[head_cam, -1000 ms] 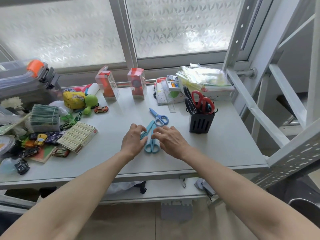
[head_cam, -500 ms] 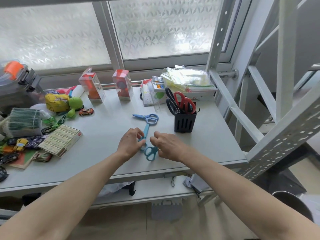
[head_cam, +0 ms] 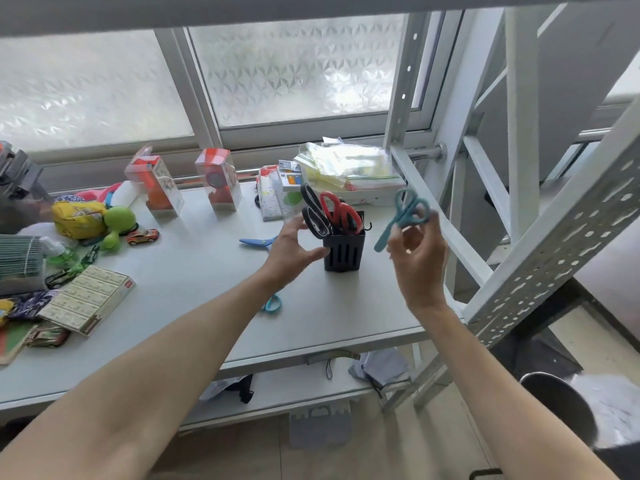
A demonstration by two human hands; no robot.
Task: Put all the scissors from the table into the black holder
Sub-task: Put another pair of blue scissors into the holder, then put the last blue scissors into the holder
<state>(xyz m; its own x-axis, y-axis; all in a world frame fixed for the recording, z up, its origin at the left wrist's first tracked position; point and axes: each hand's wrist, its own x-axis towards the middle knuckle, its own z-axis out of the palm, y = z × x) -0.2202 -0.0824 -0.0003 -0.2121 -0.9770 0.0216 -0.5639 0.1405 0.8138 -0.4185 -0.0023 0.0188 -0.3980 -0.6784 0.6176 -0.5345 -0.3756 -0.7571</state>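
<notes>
Teal plastic-handled scissors (motion-blurred) are pinched by right hand fingers beside the black slotted holder; left hand fingers are spread, hiding blue scissors on the counter.

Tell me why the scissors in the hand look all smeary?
In the head view, the teal scissors held by the right hand are motion-blurred; the black holder stays fairly sharp; the frosted window glares bright behind.
</notes>
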